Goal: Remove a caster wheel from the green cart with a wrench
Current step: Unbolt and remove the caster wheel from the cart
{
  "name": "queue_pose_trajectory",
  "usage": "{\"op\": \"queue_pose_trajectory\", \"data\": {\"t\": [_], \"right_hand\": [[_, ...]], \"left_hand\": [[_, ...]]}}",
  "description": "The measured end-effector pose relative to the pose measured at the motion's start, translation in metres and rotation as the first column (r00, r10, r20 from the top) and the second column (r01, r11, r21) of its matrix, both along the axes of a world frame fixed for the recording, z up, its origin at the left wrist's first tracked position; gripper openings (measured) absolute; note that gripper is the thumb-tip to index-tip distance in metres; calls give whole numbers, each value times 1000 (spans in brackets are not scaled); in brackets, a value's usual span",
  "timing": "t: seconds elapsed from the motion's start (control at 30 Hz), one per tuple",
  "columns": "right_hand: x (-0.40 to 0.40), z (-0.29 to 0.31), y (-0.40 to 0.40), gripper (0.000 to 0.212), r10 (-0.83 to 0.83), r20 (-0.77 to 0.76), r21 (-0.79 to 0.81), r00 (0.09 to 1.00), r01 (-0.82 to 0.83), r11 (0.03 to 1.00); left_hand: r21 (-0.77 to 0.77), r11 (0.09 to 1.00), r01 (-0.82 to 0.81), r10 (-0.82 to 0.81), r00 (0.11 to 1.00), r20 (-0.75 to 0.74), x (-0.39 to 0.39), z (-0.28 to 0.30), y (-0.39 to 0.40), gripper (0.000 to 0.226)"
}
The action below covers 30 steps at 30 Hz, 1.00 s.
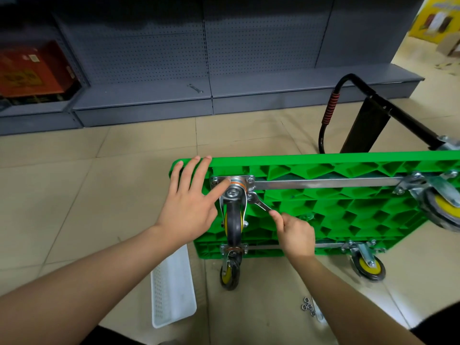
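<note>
Overall, one green cart [348, 202] lies upside down on the beige tiled floor [99, 170] with four caster wheels showing, and the left hand [191, 207] rests spread and flat on its left corner, thumb on the mounting plate of the far-left caster wheel [233, 220]. Just right of that wheel, the right hand [296, 235] pinches the handle of one wrench [260, 204] whose head sits at a plate bolt. One white perforated tray [171, 287] lies near left; about six loose nuts [308, 307] lie on the near floor, and a second wrench [195, 88] lies on the far grey shelf [149, 95].
</note>
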State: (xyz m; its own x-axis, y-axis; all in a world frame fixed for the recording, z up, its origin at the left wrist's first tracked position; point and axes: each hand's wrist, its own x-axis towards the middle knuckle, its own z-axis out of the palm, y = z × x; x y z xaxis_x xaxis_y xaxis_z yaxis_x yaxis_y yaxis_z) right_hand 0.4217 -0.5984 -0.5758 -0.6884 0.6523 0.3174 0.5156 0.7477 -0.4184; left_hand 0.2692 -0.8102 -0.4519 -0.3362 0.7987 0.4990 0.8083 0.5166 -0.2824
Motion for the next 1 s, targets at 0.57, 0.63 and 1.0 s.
{"op": "queue_pose_trajectory", "data": {"t": [0.57,0.63,1.0], "right_hand": [[11,49,48,60,175,51,336,983,-182,924],[8,58,56,60,197,73,395,978,-210,894],[-10,95,61,58,201,268,558,942,-322,765]], "left_hand": [[-49,998,-35,36,999,10,-1,1,3,60],[-53,998,-35,36,999,11,-1,1,3,61],[-43,999,-24,25,999,33,-1,3,4,59]]}}
